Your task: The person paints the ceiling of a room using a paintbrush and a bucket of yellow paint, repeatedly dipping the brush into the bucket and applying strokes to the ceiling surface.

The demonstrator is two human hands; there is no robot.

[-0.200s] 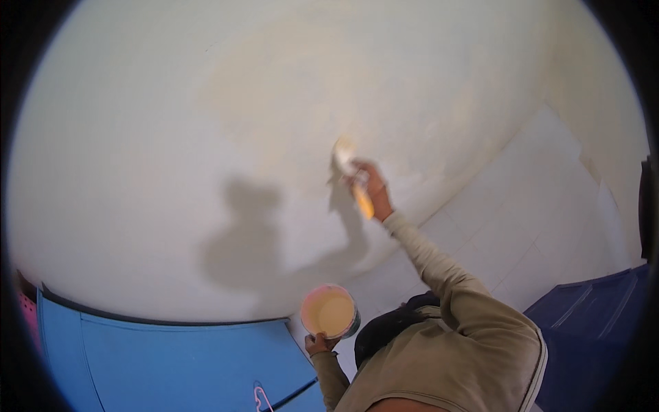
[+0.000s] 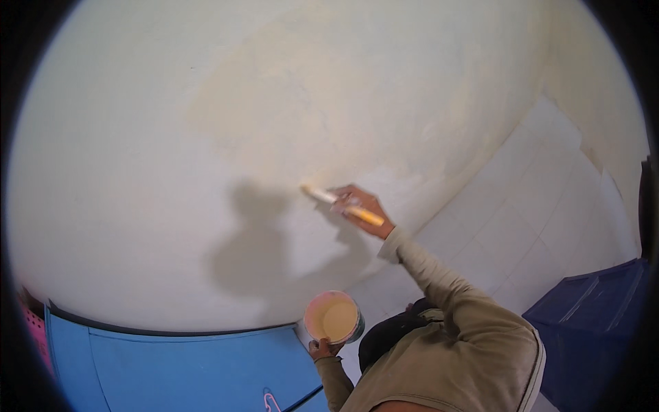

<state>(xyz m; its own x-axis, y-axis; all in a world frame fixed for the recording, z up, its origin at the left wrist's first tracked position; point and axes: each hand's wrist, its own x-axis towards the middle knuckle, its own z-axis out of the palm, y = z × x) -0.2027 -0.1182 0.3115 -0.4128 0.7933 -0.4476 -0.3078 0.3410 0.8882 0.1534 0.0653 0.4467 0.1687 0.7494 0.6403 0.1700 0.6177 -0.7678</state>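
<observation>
My right hand [image 2: 362, 209] is closed round a paintbrush [image 2: 367, 215] with a yellow-orange handle and a pale ferrule. The brush points to the left, its bristle tip at the wall [image 2: 137, 172]. Cream paint covers a broad uneven patch [image 2: 274, 89] of that wall, above and around the brush. Low in the middle, my left hand [image 2: 322, 349] grips the rim of a round paint bucket [image 2: 312, 317]. Inside the tilted bucket, pinkish at its inner wall, lies cream paint [image 2: 340, 322]. A dark shadow of my upper body falls on the wall left of the brush.
A blue cabinet [image 2: 185, 367] stands along the wall at lower left, with a pink hanger [image 2: 271, 400] at its front and a pink perforated basket [image 2: 36, 333] beyond it. A dark blue cabinet [image 2: 590, 309] is at lower right. Pale floor tiles [image 2: 501, 226] run along the wall's foot.
My right hand has moved down with the paintbrush, and the brush has swung from nearly upright to pointing left. My left hand still holds the bucket.
</observation>
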